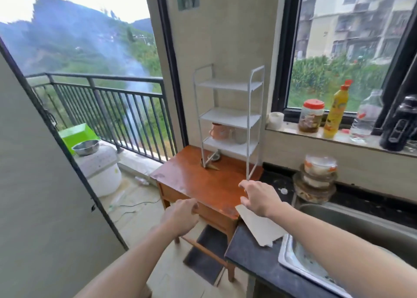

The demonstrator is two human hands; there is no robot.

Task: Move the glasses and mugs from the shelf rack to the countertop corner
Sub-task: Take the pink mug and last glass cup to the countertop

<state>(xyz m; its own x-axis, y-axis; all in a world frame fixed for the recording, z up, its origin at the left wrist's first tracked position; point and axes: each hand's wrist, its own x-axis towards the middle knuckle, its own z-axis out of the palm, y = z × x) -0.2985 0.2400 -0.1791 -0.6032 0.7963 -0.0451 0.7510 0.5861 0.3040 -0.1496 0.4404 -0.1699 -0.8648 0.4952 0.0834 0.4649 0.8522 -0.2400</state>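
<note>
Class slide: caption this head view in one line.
Both empty hands, left hand and right hand, reach toward a rack holding mugs.

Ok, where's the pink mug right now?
Head view: the pink mug sits on the white rack's lowest shelf, left side, beside a clear glass.

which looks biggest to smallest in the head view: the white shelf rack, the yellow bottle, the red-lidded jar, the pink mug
1. White shelf rack, by far the largest.
2. Yellow bottle.
3. Red-lidded jar.
4. Pink mug, on the rack's lowest shelf.
Jar and mug look close in size, and distance differs, so that order is unsure.
</note>
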